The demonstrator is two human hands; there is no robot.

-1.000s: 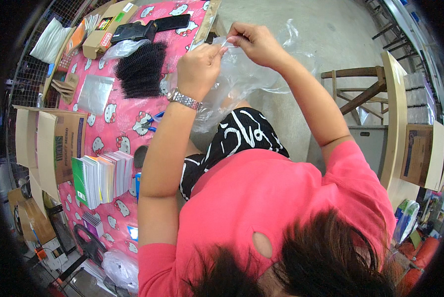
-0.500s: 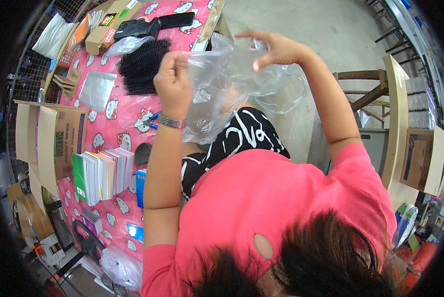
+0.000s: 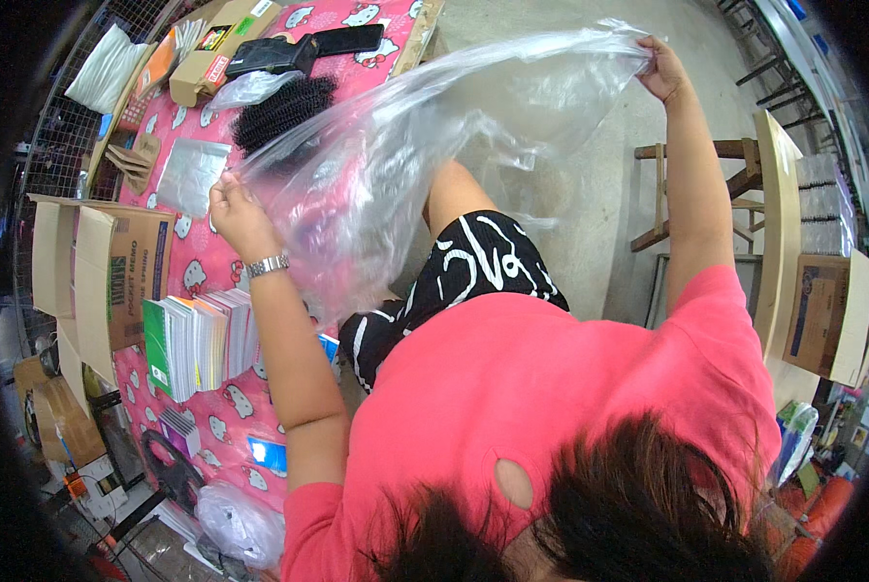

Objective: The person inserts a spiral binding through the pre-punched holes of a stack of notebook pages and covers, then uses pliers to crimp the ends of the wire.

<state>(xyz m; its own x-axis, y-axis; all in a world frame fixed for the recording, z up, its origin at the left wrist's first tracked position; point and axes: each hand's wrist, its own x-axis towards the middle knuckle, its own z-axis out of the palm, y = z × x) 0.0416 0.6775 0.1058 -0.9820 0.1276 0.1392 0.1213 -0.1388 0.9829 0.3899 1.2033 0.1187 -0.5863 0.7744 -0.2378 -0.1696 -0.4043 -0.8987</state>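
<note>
A: What is going on at the left side?

B: The left hand (image 3: 233, 209) is pinching one corner of a big clear plastic bag (image 3: 425, 145) just above the pink patterned table (image 3: 216, 393). Far to the right, the right hand (image 3: 659, 70) is gripping the opposite corner, raised high. The hands are standing well apart, so the bag is stretching wide between them over the lap.

A: So which step is it?

B: I judge it as spreading the bag open; finding its mouth looks like the next need.

A: Anything crowding it?

B: A cardboard box (image 3: 105, 272), upright notebooks (image 3: 197, 339) and a black curly hair bundle (image 3: 279, 112) are lying beneath; a wooden stool (image 3: 711, 189) is standing at right.
</note>
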